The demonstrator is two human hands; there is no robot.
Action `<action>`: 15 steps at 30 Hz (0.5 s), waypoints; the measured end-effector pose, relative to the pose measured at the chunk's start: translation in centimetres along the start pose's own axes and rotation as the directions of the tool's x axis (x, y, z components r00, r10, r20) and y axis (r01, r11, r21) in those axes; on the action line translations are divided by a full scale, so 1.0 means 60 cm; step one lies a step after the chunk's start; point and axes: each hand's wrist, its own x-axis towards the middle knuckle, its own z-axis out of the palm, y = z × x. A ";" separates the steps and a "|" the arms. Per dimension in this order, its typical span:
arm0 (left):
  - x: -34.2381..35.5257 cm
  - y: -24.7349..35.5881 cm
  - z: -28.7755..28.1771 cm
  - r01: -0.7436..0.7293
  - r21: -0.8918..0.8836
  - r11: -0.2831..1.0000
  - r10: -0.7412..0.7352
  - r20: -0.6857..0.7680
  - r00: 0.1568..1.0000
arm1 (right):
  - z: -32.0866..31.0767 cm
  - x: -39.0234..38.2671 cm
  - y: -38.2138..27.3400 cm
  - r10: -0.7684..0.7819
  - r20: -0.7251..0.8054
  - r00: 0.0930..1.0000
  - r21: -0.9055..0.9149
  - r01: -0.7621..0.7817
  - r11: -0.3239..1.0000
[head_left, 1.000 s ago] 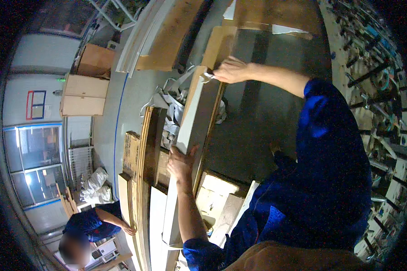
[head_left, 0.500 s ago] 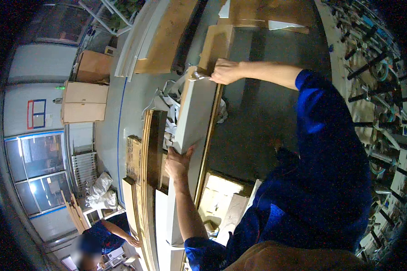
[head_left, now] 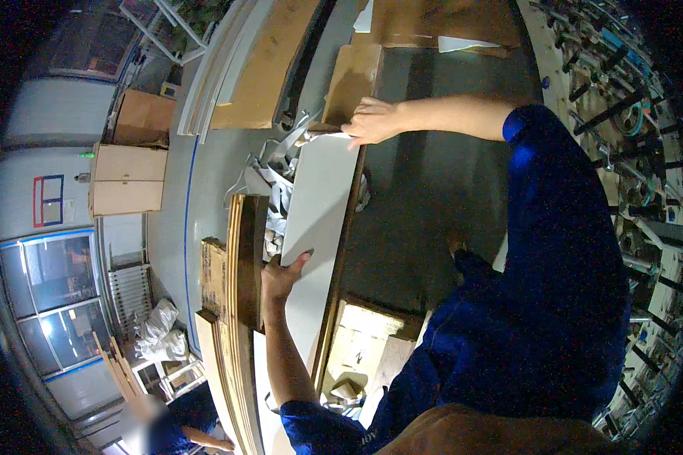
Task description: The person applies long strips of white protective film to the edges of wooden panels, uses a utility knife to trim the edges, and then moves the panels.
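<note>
A long white board lies lengthwise in front of me, running away from my body. My left hand grips its left edge about midway along, thumb on the upper face and the other fingers hidden beneath. At the far end, my right hand is closed around the right corner. A thin, pale, crumpled strip runs along that end beside its fingers; what it is I cannot make out. Crumpled white scraps lie along the board's left side.
Stacked brown-edged boards stand to the left. A cardboard piece lies beyond the far end, with larger sheets further left. Clamps line a rack at right. Another person works at lower left. A lit box sits near my body.
The white board has turned, so its broad face shows more and its left narrow side less. My left hand has shifted slightly left and nearer. At the far end my right hand's fingers have changed position.
</note>
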 end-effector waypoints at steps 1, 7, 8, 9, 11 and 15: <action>0.004 0.002 -0.004 0.032 0.045 0.998 -0.032 0.000 0.999 | 0.003 0.003 -0.003 0.043 0.049 0.998 0.027 -0.044 0.999; -0.007 0.023 0.004 0.306 0.110 0.946 -0.319 0.128 0.939 | -0.018 -0.002 -0.013 -0.020 0.008 1.000 0.249 0.018 0.968; -0.011 0.027 0.012 0.192 0.174 0.966 -0.208 0.082 0.975 | -0.024 -0.010 -0.016 -0.001 0.032 0.999 0.276 -0.008 0.961; -0.009 0.032 0.017 0.266 0.052 0.962 -0.271 0.250 0.930 | -0.029 -0.017 -0.017 0.027 0.107 0.994 0.299 -0.058 0.953; -0.008 0.039 0.017 0.163 -0.218 0.962 -0.072 0.375 0.924 | -0.034 -0.023 -0.017 0.041 0.112 0.993 0.314 -0.074 0.946; -0.005 0.045 -0.042 0.197 0.274 0.942 -0.270 0.262 0.926 | -0.028 0.003 -0.014 0.000 0.030 1.000 0.220 -0.006 0.976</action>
